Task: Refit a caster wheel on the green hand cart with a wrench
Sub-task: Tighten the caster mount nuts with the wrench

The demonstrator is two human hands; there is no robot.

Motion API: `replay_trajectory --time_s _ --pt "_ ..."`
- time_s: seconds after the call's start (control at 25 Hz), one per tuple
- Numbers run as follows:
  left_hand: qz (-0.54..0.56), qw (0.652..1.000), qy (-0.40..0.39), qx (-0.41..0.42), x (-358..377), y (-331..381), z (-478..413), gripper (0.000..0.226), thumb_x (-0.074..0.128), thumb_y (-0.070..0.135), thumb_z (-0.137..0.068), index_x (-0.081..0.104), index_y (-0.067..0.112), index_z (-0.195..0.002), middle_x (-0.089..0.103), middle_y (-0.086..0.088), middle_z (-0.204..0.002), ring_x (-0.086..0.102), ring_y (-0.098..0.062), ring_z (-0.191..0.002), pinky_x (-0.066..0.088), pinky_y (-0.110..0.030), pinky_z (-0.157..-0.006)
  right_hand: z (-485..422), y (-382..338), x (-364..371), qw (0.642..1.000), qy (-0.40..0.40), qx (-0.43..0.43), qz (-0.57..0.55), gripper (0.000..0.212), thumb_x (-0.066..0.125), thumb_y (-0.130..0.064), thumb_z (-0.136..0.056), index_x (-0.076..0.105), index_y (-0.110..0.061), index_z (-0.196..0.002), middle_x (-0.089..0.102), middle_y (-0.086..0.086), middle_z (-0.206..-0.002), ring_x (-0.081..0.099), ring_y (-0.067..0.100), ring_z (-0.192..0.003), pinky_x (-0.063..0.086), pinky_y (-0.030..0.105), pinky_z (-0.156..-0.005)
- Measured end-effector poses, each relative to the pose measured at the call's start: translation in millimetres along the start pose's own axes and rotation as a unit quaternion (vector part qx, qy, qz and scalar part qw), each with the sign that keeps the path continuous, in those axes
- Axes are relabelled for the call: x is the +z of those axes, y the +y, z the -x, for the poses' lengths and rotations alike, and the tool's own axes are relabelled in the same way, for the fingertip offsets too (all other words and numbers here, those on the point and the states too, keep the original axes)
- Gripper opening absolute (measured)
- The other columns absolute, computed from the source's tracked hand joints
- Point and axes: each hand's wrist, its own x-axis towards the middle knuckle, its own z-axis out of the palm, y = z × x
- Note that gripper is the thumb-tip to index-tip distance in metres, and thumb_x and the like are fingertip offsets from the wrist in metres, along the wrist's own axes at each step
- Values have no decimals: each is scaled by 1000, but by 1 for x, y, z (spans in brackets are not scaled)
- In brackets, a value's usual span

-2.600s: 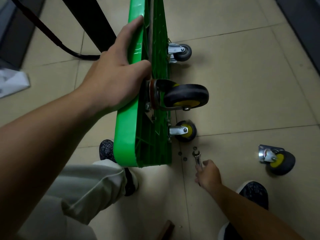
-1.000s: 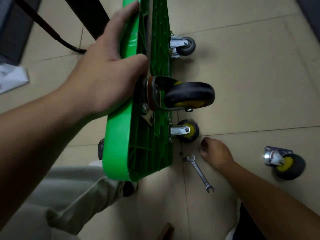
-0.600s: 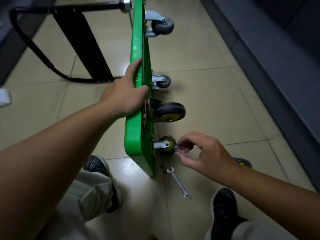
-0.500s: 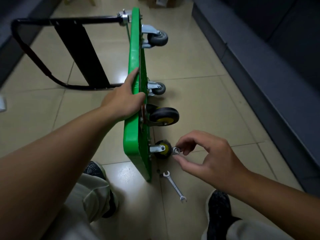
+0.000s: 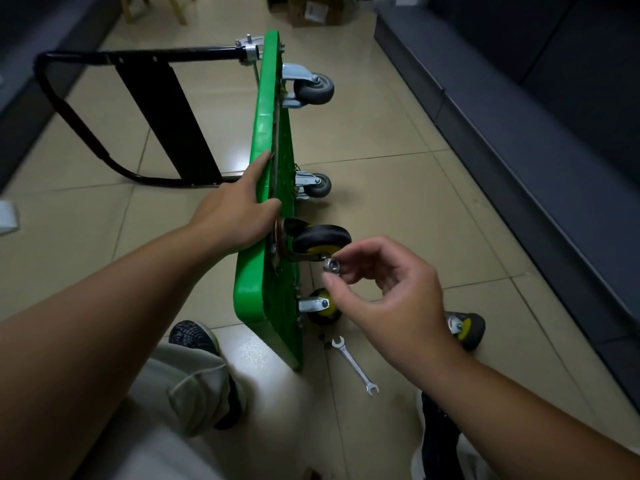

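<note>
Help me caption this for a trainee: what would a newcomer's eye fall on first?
The green hand cart stands tipped on its side mid-frame, wheels pointing right, held by the left hand at its top edge. Next, the right hand pinches a small metal nut in front of the black-and-yellow caster. A wrench lies on the floor below.

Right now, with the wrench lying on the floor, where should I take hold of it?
Pinch the wrench at mid-shank, fingers across its width, coming down from above. It lies flat and diagonal on the floor, the shank straight and bare. The right hand pinches a nut, so free it first.
</note>
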Motion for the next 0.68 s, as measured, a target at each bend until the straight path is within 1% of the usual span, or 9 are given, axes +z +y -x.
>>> replay_trajectory --time_s 0.08,0.16,0.28,0.36,0.48,0.56,0.68 --pt "0 1000 0 3 2 1 1 78 50 42 -94 4 58 -154 64 -22 -125 65 -40 -99 56 -45 -88 -7 26 15 998 13 55 -12 21 81 -1 -77 70 -14 -89 71 4 -79 65 17 -71 56 31 -70" --pt "0 1000 4 0 3 2 2 78 51 42 -94 4 59 -154 65 -20 -118 66 -38 -90 58 -47 -84 -11 50 30 994 18 100 -32 20 80 -3 -78 70 -15 -90 70 6 -80 63 12 -70 55 26 -69" --pt "-1 1000 9 3 2 5 2 77 53 38 -96 6 55 -156 63 -16 -108 67 -35 -81 59 -46 -78 -13 77 38 987 15 157 -42 16 81 -6 -80 71 -16 -88 71 8 -80 63 9 -69 54 23 -67" --pt "-16 1000 6 3 3 9 2 76 51 35 -98 6 51 -157 61 -12 -101 65 -33 -76 57 -43 -75 -14 89 39 978 25 193 -73 17 81 -6 -81 72 -16 -90 73 5 -83 66 9 -72 54 20 -70" --pt "-21 1000 -10 -1 4 10 -1 77 51 31 -99 3 48 -157 60 -11 -98 62 -32 -72 50 -40 -68 -19 100 42 970 42 213 -108 19 80 -4 -81 71 -18 -92 74 2 -87 71 10 -79 55 18 -75" --pt "-12 1000 -13 -5 4 11 -2 77 51 32 -98 3 51 -155 61 -12 -97 62 -33 -73 49 -41 -69 -22 103 47 970 36 213 -115 22 80 -3 -81 71 -20 -90 75 -1 -86 72 10 -81 55 18 -76" --pt "-15 1000 -13 -8 5 15 -3 76 51 31 -98 5 50 -155 55 -2 -83 59 -30 -71 43 -39 -68 -26 105 52 970 36 199 -134 23 78 1 -82 72 -20 -87 75 -2 -82 72 10 -79 54 18 -76"
